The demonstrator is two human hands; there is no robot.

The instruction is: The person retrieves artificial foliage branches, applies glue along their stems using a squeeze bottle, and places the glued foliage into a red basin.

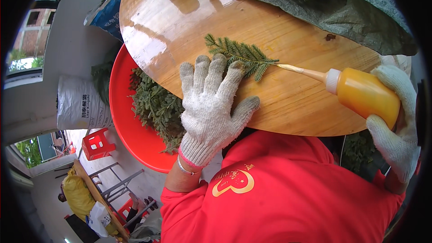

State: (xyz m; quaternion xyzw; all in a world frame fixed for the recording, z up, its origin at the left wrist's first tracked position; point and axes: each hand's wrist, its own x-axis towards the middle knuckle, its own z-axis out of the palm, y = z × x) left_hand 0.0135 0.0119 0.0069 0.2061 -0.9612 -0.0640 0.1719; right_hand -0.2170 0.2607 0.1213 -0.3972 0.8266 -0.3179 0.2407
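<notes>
We mark green sprig on desk, between left hand, spread wide (one fingertip overlaps its needles), and right hand, gripping yellow bottle.

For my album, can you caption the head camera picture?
Gloved left hand at a green sprig, right hand holding a yellow bottle.

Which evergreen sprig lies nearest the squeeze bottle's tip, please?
The single sprig on the wooden table, by the left hand; sprigs heaped in the red basin are farther away.
</notes>
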